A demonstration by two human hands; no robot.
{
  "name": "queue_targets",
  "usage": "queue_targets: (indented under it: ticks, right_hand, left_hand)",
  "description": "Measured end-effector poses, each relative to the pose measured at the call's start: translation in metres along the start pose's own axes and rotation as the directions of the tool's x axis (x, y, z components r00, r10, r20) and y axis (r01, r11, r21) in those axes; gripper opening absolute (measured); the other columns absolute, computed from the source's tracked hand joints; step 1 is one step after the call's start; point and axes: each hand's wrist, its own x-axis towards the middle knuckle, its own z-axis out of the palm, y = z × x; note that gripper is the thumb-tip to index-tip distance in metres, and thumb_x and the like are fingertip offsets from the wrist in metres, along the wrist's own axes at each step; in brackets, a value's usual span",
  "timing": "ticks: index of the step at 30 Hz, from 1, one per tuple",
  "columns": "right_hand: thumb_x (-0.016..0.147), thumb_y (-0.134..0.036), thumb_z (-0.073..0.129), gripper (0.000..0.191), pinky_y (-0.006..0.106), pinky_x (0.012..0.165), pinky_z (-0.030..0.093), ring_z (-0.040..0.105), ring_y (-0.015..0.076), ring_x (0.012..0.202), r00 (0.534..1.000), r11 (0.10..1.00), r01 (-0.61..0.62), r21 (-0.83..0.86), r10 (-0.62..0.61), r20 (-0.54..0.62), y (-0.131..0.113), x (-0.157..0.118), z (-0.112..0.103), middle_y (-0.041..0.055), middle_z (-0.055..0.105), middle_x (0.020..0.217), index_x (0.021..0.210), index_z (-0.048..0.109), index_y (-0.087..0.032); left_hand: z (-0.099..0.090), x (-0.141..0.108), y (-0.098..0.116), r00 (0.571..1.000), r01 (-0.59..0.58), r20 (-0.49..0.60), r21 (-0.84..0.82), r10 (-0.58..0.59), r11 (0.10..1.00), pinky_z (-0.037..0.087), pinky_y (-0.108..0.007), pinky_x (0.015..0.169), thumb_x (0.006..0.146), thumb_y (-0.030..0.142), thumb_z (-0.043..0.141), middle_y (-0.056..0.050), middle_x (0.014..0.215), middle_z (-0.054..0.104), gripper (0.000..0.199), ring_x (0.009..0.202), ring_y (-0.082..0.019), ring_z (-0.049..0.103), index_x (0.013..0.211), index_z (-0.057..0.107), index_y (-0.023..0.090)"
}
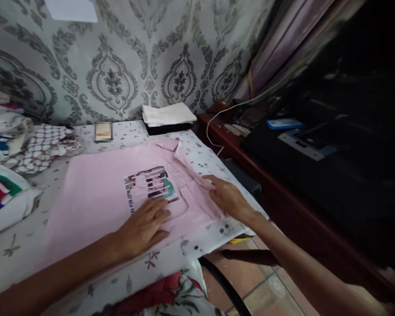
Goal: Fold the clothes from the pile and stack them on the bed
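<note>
A pink garment (92, 188) lies spread on a white patterned sheet (206, 160), its far edge rumpled and its lower left edge hard to make out under the forearm. The left hand (143, 226) rests palm down on it, fingers extended and loosely apart, covering the near part of a dark printed picture (151, 180) and the end of its lettering. The right hand (232, 197) is at the garment's gathered right edge with fingers bent; the fingertips are partly hidden, so I cannot tell whether they pinch the fabric. Beyond the garment, a folded white cloth (169, 114) sits on a black one (169, 129), and near them a small item (103, 131) is pixelated past recognition. To the left, heaped clothes (42, 147) and a striped white cloth (6, 193) are cut off by the frame. On the right, a white cable (213, 118) curls over dark red furniture (263, 184), above which deep shadow hides most shapes. A pale sheet of paper (72, 9) on the wall (128, 52) is cropped at the top.
</note>
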Motion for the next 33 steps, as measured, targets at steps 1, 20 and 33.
queue_targets:
  ticks: [1, 20, 33]
  right_hand:
    - [0.081, -0.014, 0.050, 0.051, 0.031, 0.068, 0.050, 0.064, 0.0192, 0.071, 0.998, 0.993, -0.041, 0.113, 0.047, -0.049, 0.016, 0.000, -0.004, 0.0031, 0.070, 0.084, 0.130, 0.060, -0.021]
    - [0.088, -0.017, 0.051, 0.025, 0.027, 0.073, 0.049, 0.066, 0.0172, 0.083, 0.981, 0.980, 0.141, 0.138, -0.120, -0.153, 0.028, 0.069, -0.008, 0.0072, 0.072, 0.099, 0.102, 0.072, -0.018]
    - [0.097, -0.023, 0.046, 0.026, 0.034, 0.079, 0.046, 0.066, 0.0264, 0.098, 0.996, 0.983, -0.091, -0.158, 0.091, -0.008, 0.034, 0.152, 0.009, 0.0164, 0.068, 0.112, 0.099, 0.070, -0.014]
  left_hand:
    - [0.002, 0.005, 0.004, 0.999, -0.003, 0.033, -0.035, 0.005, 0.999, 0.038, -0.054, 0.118, 0.098, 0.043, 0.051, -0.014, 0.149, 0.051, 0.040, 0.143, -0.030, 0.041, 0.131, 0.056, 0.023]
    - [-0.037, 0.181, -0.105, 0.965, 0.259, -0.084, 0.143, -0.249, 0.955, 0.051, -0.040, 0.095, 0.094, 0.022, 0.049, -0.014, 0.125, 0.065, 0.036, 0.118, -0.029, 0.060, 0.129, 0.057, 0.018]
    - [-0.089, 0.290, -0.172, 0.780, 0.623, -0.235, 0.206, -0.579, 0.755, 0.052, -0.032, 0.077, 0.097, 0.029, 0.042, -0.009, 0.102, 0.077, 0.033, 0.097, -0.026, 0.071, 0.107, 0.072, 0.023]
